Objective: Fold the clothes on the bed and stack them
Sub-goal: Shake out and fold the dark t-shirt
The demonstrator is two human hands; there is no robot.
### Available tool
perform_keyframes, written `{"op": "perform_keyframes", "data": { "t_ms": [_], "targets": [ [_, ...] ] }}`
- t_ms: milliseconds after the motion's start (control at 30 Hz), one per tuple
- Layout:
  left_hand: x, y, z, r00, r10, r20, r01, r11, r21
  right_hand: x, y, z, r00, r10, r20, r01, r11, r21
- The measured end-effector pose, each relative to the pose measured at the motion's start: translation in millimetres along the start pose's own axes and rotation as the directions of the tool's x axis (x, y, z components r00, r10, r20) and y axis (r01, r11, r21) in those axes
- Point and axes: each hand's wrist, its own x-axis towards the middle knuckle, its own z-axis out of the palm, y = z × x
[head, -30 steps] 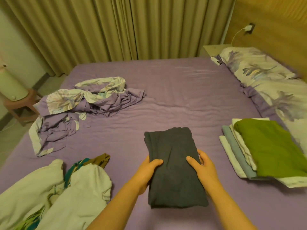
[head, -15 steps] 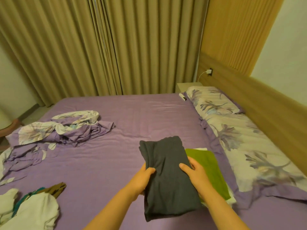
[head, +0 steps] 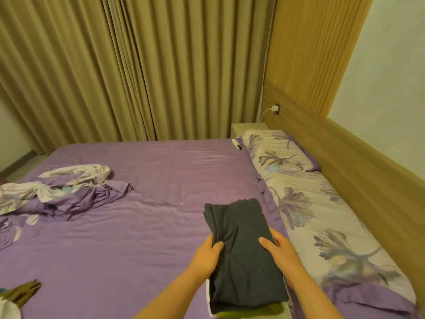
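Two hands hold one folded dark grey garment [head: 241, 254] above the near right part of the purple bed [head: 138, 226]. My left hand [head: 207, 256] grips the garment's left edge, thumb curled over the top face and the remaining fingers hidden beneath. My right hand [head: 279, 254] grips the garment's right edge in the same manner, thumb on top and fingers wrapped under the side.

Position of the garment: it lies directly over the stack of folded clothes [head: 250, 313], of which only a green strip and pale edges show past its near end. Whether the garment rests fully on the stack cannot be determined from this view.

Reference items, all relative to the garment:
- Right: a long floral pillow [head: 322, 226], just beside it, running along the wooden headboard [head: 356, 162].
- Far left: a crumpled floral and purple sheet [head: 64, 189], well apart.
- Near left, at the frame corner: part of an unfolded pile of clothes [head: 16, 295].
- Beyond: beige curtains [head: 138, 65] behind the bed.
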Motion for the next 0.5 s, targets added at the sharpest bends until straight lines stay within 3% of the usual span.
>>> {"op": "perform_keyframes", "data": {
  "t_ms": [333,433,500],
  "targets": [
    [70.5,-49.6,36.2,0.997,-0.046,0.057,0.044,0.999,0.023,55.5,80.6,-14.6,0.989,0.139,-0.057,-0.146,0.977,-0.154],
    [82.2,-73.1,41.1,0.987,-0.1,0.123,0.109,0.992,-0.066,59.8,103.7,-11.8,0.973,0.182,-0.141,-0.214,0.942,-0.258],
    [87.9,-92.0,42.7,0.977,-0.11,0.183,0.111,0.994,0.008,55.1,118.1,-8.2,0.96,0.232,-0.156,-0.271,0.905,-0.326]
  ]
}}
